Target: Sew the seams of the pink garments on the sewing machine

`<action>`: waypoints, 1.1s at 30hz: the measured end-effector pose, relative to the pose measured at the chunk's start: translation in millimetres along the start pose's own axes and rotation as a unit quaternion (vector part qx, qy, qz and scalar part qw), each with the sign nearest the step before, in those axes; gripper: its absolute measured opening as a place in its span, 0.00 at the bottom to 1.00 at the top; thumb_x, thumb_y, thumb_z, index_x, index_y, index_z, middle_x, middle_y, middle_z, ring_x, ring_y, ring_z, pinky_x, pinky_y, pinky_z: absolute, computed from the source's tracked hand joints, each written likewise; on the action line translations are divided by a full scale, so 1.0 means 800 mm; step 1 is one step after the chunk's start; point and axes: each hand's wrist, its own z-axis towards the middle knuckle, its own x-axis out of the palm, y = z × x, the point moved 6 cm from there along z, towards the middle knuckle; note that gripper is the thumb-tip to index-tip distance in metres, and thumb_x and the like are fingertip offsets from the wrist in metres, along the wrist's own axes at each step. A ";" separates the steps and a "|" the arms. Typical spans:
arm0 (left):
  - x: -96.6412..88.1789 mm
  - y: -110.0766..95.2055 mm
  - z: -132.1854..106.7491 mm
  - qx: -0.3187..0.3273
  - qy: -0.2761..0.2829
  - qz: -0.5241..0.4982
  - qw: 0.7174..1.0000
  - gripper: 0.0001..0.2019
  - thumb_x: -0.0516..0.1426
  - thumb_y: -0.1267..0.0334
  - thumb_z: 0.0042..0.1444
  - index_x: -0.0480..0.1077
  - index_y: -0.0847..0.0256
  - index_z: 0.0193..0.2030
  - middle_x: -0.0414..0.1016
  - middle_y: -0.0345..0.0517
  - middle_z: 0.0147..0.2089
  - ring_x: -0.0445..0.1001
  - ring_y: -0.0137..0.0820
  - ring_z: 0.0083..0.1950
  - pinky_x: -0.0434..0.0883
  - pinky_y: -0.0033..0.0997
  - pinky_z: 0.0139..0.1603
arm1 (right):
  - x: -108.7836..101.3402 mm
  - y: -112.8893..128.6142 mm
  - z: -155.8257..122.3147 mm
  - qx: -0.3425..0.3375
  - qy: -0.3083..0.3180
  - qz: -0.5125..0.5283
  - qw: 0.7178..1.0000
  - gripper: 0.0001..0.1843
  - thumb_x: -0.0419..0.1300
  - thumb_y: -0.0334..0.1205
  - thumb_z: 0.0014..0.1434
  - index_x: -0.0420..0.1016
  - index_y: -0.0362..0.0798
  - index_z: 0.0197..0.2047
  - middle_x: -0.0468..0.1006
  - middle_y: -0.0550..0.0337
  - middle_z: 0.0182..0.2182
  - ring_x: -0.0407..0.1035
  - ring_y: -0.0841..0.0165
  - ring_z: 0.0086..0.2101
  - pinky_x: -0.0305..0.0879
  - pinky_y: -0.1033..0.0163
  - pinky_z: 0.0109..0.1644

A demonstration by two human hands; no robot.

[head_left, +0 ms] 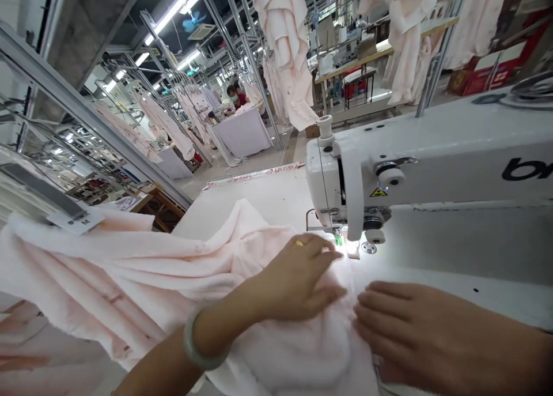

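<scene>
A pale pink, fluffy fabric (181, 263) lies in folds over the table and runs up under the presser foot of a white sewing machine (432, 159). My left hand (302, 275), with a ring and a light bracelet (194, 338) on the arm, rests on the fabric just left of the lit needle area. Its thumb and fingers are spread apart. Nearer to me, my right hand (401, 321) lies on the fabric's right edge, fingers stretched out side by side; its thumb is hidden. Green parts (338, 238) show by the needle.
A white label marked M (78, 220) lies on the fabric at left. Beyond the sewing table (259, 188), pink garments (285, 50) hang from metal rails. A person (237, 97) sits at another station farther back. A red box (484, 73) stands at the back right.
</scene>
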 end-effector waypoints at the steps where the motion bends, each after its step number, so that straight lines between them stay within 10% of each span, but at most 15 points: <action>1: 0.008 -0.011 -0.012 0.026 0.018 0.005 0.999 0.27 0.60 0.45 0.75 0.72 0.62 0.70 0.80 0.61 0.64 0.76 0.52 0.68 0.71 0.57 0.74 | 0.005 0.014 0.000 -0.018 0.007 0.002 1.000 0.15 0.56 0.38 0.80 0.84 0.49 0.47 0.87 0.56 0.37 0.76 0.62 0.36 0.73 0.54 0.50; 11: 0.054 -0.017 -0.021 0.032 -0.013 0.062 0.997 0.15 0.54 0.74 0.69 0.79 0.63 0.54 0.87 0.53 0.55 0.84 0.42 0.54 0.77 0.45 0.61 | 0.010 0.036 0.003 -0.002 -0.006 0.019 1.000 0.17 0.53 0.26 0.74 0.84 0.47 0.48 0.88 0.54 0.38 0.77 0.62 0.36 0.75 0.54 0.48; 33: 0.059 0.014 0.021 0.085 -0.033 0.032 0.995 0.13 0.52 0.65 0.77 0.80 0.60 0.51 0.85 0.54 0.55 0.83 0.39 0.55 0.77 0.42 0.64 | 0.021 -0.006 -0.020 0.052 -0.008 0.018 0.998 0.19 0.51 0.24 0.75 0.82 0.49 0.53 0.89 0.57 0.41 0.79 0.63 0.38 0.74 0.58 0.44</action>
